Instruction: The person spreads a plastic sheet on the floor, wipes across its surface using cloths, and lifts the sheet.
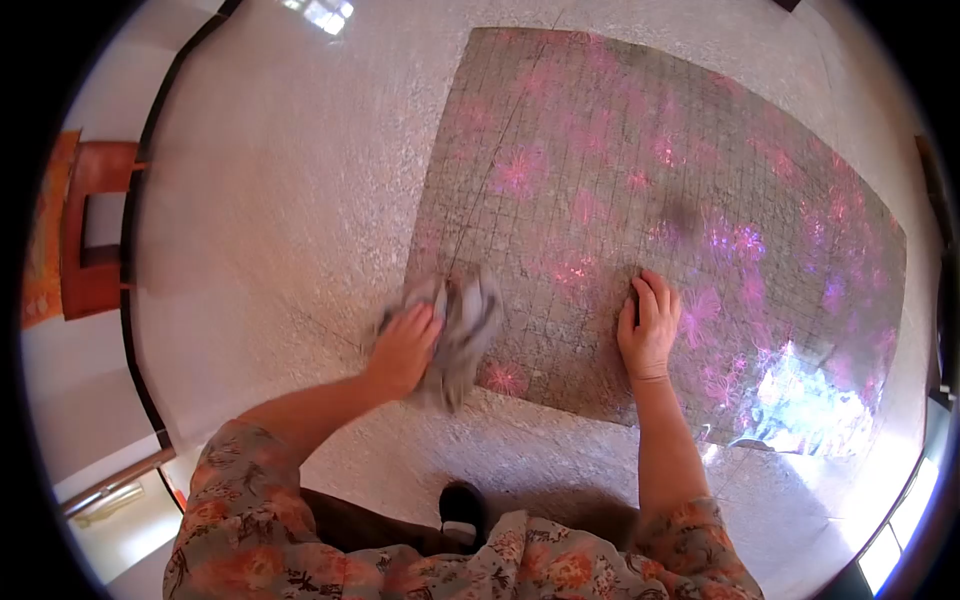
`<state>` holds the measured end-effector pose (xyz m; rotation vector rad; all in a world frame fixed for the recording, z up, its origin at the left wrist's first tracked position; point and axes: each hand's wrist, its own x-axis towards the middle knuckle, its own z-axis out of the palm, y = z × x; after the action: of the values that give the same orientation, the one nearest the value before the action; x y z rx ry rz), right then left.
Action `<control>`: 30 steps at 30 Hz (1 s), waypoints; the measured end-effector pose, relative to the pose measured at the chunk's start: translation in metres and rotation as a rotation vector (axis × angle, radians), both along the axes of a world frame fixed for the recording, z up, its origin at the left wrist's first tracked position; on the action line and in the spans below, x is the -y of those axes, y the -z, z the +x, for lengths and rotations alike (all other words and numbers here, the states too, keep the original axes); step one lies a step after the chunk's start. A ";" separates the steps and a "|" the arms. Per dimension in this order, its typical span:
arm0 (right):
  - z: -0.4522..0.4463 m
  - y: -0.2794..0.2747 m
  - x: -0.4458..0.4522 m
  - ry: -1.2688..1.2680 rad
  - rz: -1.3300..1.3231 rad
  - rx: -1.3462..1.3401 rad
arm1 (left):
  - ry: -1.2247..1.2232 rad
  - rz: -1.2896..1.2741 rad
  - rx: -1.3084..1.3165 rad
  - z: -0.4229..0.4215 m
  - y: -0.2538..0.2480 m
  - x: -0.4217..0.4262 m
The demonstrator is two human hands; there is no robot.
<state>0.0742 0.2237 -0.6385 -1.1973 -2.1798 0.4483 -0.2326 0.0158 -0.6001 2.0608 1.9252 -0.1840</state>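
Note:
My left hand (404,350), smeared a little by motion, holds a crumpled grey cloth (462,335) at the left edge of a shiny sheet. Part of the cloth lies on the sheet and part hangs over the floor. The grey sheet (560,120) has a grid of lines and pink and purple shimmering flowers, and it lies flat. My right hand (652,325) rests on the sheet near its front edge, fingers slightly bent, thumb apart, with nothing seen in it.
Glossy pale floor (270,200) surrounds the sheet. A red-orange piece of furniture (100,220) stands at the far left beyond a dark edge strip. My dark shoe (463,510) is on the floor below. Bright light glares on the sheet's right front corner.

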 end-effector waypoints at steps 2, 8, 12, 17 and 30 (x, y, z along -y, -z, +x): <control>-0.003 -0.002 -0.003 0.016 -0.004 0.010 | 0.007 -0.038 0.055 0.000 -0.010 -0.012; -0.005 -0.003 0.000 0.013 -0.016 0.076 | -0.242 0.172 -0.056 -0.036 0.027 -0.148; -0.005 0.001 -0.002 0.004 0.033 0.070 | -0.320 0.474 -0.045 -0.084 0.046 -0.238; -0.004 0.001 -0.004 0.003 0.006 0.038 | -0.086 0.547 -0.073 -0.023 0.036 -0.146; -0.003 0.004 -0.004 0.014 0.078 0.038 | -0.179 0.615 -0.120 0.004 0.044 -0.188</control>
<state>0.0711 0.2281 -0.6422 -1.1876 -2.1991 0.3343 -0.2281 0.2038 -0.6438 2.2430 2.4545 0.3830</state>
